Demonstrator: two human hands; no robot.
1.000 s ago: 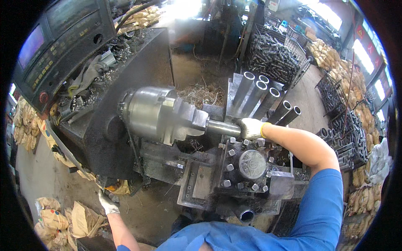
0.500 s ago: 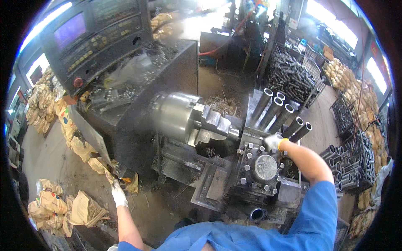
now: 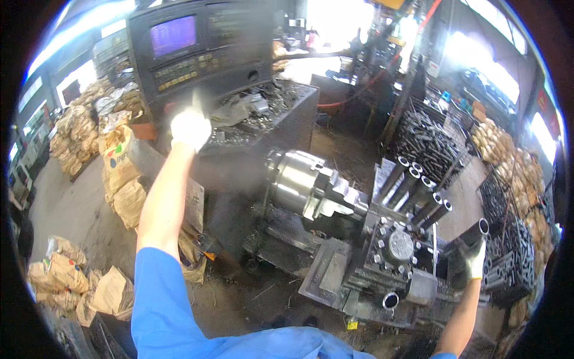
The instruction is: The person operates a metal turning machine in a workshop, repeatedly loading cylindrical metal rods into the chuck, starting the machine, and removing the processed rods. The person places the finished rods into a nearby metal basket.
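Note:
My left hand (image 3: 191, 128), in a white glove, is raised in front of the control panel (image 3: 206, 75), near its lower buttons. One finger stretches upward; glare and blur soften the rest of it, and nothing shows in the hand. At the right, my gloved right hand (image 3: 476, 260) is closed around a dark steel tube (image 3: 469, 246), its open end pointing up and away. Between the hands sits a lathe chuck (image 3: 296, 181) with stepped jaws around a short metal piece (image 3: 360, 207). Nearer the right hand is the square tool turret (image 3: 382, 248) with bolts around its top.
Several steel tubes (image 3: 412, 185) stand tilted behind the turret. More tubes (image 3: 499, 269) are stacked beyond my right hand. A bin of metal parts (image 3: 424, 134) stands farther back. Paper sacks (image 3: 107, 293) lie at the left; a cabinet top (image 3: 293, 99) carries metal shavings.
My left hand has risen from beside the sheet-metal guard to the control panel. My right hand has left the turret, moved right and taken hold of a tube. The view has shifted left.

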